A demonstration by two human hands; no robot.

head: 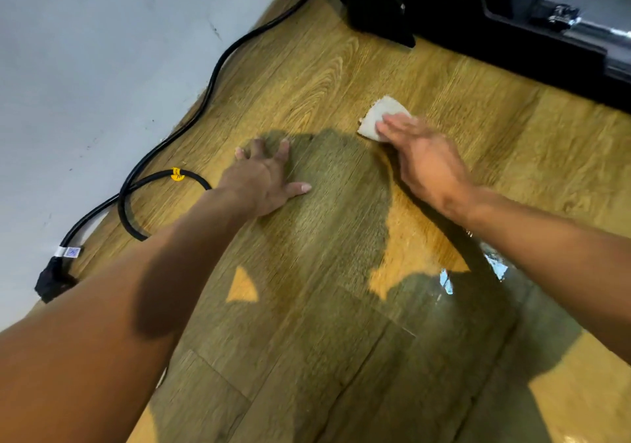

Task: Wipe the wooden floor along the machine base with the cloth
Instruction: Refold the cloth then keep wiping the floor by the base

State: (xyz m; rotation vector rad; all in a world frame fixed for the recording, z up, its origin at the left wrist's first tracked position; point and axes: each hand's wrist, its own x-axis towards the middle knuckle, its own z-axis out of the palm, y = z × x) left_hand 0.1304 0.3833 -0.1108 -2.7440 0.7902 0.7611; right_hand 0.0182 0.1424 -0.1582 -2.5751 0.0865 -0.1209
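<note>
Right hand (423, 159) fingers flat, together, pressing cloth (379, 116) on wooden floor (317, 77) near machine base (478, 15); left hand (263, 176) splayed, bracing; strip beside base possibly unwiped.

A single head-worn wide-angle view looks steeply down and forward from above onto a yellow-brown wood-grain plank floor (307, 77), close enough that both bare forearms run in from 7 and 4 o'clock and fill the lower frame. The lens bends straight edges. A pale grey wall (102, 67) slants across 10 o'clock, with a black power cable (218, 67) following its foot. The black machine base (478, 15) crosses 1 o'clock, its upper parts cut off by the frame edge. No second view shares this scene.
</note>
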